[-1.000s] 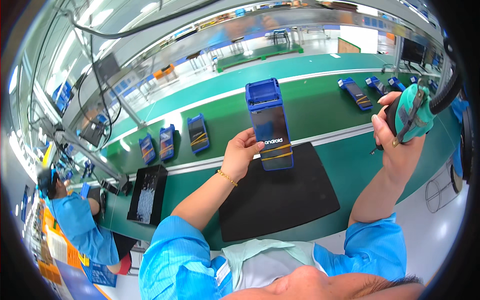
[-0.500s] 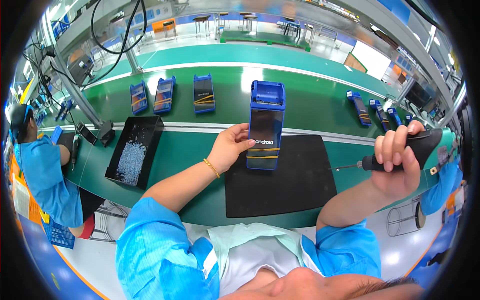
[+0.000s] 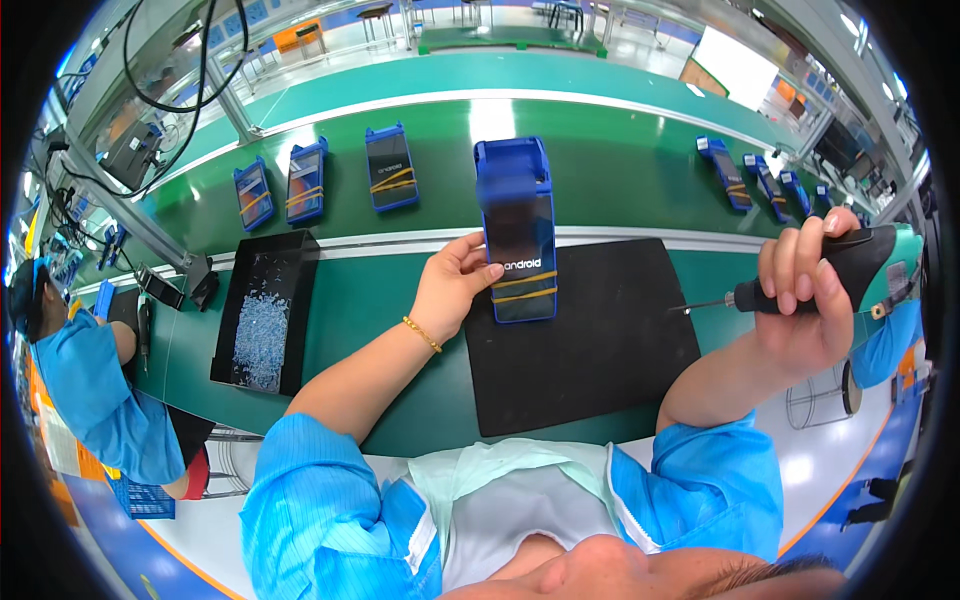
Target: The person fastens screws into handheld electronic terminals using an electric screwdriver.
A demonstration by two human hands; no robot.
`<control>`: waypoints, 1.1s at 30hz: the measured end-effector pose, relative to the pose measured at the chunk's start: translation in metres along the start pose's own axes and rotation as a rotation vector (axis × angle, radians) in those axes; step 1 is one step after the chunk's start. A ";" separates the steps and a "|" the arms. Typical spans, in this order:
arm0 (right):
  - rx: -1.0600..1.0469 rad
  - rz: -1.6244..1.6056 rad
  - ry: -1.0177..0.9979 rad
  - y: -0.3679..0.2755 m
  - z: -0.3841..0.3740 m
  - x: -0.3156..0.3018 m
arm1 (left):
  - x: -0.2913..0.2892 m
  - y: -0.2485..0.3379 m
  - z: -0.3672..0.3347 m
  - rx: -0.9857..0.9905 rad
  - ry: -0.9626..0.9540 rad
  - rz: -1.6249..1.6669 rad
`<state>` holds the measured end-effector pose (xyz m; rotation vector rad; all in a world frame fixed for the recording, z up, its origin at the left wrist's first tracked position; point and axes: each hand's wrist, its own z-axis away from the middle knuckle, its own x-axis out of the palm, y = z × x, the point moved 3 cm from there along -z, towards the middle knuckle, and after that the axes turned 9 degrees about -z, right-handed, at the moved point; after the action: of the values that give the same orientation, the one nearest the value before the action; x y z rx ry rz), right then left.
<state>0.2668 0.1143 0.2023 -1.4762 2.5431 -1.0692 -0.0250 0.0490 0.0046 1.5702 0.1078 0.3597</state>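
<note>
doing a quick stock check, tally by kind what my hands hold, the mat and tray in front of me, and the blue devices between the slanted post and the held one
Blue handheld devices: 4 (1 in the left hand, 3 on the green strip)
Screwdriver: 1 (in the right hand)
Black mat: 1
Black tray: 1 (small pieces inside not counted)
Total: 7

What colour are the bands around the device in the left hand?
Yellow bands, best seen in the head view.

Glossy-screened terminal (image 3: pixel 521 235) of smooth blue plastic, matt black mat (image 3: pixel 590 345), shiny metal driver bit (image 3: pixel 712 303)
</note>
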 end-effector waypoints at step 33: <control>0.044 -0.004 -0.227 -0.013 0.000 -0.016 | 0.000 0.004 0.003 0.029 0.035 -0.068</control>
<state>0.2853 0.1221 0.2045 -1.4977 2.3486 -0.8937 -0.0250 0.0461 0.0085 1.5856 0.1937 0.3333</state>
